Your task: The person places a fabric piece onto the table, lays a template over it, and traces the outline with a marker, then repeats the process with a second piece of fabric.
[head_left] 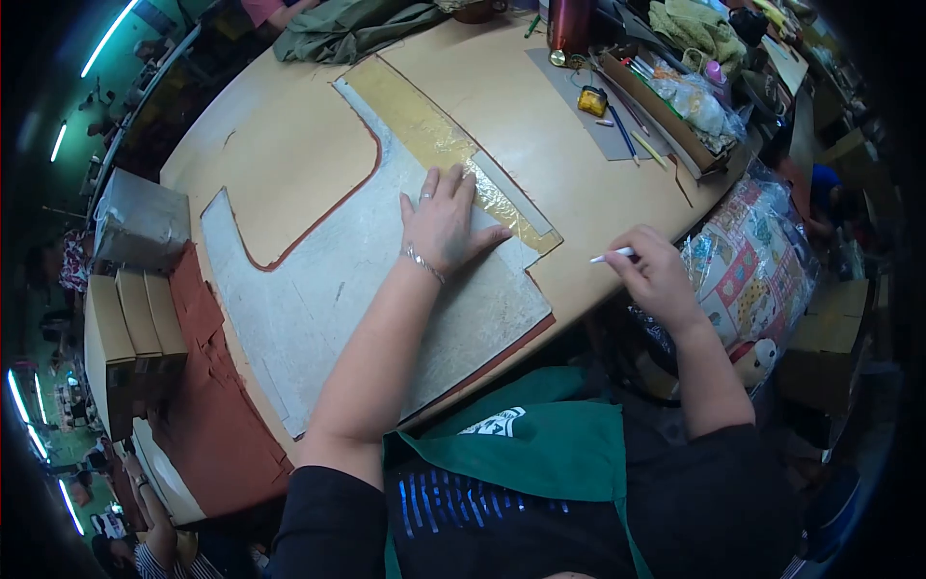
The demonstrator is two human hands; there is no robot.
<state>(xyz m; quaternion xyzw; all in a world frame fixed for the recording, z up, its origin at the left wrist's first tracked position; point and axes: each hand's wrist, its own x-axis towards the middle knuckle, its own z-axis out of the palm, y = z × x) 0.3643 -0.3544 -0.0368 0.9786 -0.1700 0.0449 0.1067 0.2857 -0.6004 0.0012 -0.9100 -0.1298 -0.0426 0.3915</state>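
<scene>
Fingers spread, my left hand lies flat over a large grey pattern piece and the yellow, tape-covered strip beside it. Reddish-brown material shows along the edges of the grey piece. My right hand is held near the table's right edge, closed around a small white marker whose tip points left, towards the corner of the pattern. A narrow grey strip lies along the yellow one.
Reddish-brown sheets and cardboard boxes are at the left. A grey metal box stands behind them. Pencils, a yellow item, a red bottle and a filled tray are at the back right.
</scene>
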